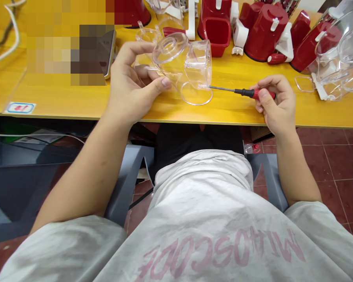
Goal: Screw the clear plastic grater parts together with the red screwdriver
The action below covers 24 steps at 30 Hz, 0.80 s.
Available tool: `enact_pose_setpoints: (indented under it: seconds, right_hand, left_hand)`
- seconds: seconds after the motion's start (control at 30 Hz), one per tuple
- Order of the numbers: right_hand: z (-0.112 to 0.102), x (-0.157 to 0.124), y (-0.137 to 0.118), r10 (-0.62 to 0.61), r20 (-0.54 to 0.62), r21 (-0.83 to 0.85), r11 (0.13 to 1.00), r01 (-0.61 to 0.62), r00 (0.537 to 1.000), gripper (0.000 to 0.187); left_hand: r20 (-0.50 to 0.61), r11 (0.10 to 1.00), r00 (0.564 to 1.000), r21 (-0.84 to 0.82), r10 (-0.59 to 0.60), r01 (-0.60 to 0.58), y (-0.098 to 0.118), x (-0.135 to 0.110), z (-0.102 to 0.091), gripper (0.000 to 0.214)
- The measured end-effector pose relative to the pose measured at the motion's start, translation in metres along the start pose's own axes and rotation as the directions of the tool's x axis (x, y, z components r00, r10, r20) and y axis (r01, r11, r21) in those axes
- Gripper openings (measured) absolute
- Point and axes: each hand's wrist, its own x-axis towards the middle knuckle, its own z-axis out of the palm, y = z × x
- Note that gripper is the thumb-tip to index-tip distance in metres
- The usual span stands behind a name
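Observation:
A clear plastic housing with round openings is tilted on its side near the front of the yellow table. My left hand grips its left end, thumb lying along the near side. In my right hand is a screwdriver with a red and black handle, held between thumb and fingers. Its metal shaft points left, and the tip meets the lower right rim of the housing. Whether a screw sits at that spot is too small to tell.
Red plastic housings and white parts stand along the back. More clear pieces are heaped at the right. A phone rests left of my left hand. The table's front edge runs just before my lap.

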Motion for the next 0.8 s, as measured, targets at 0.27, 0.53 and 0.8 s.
enact_pose_setpoints:
  seconds: [0.27, 0.53, 0.8]
  right_hand:
    - [0.003, -0.003, -0.011, -0.091, -0.039, -0.100, 0.991, 0.087, 0.995, 0.066]
    - [0.001, -0.001, -0.003, -0.045, -0.131, -0.017, 0.999, 0.043, 0.990, 0.077]
    - [0.015, -0.003, -0.020, 0.018, -0.108, 0.000, 1.000, -0.018, 0.994, 0.073]
  left_hand:
    - [0.014, 1.000, 1.000, 0.008, -0.013, 0.013, 0.010, 0.002, 0.000, 0.113]
    - [-0.031, 0.997, 0.999, -0.072, -0.043, 0.041, 0.007, 0.002, 0.003, 0.108]
    - [-0.035, 0.997, 0.999, -0.078, -0.019, 0.016, 0.010, 0.003, 0.006, 0.105]
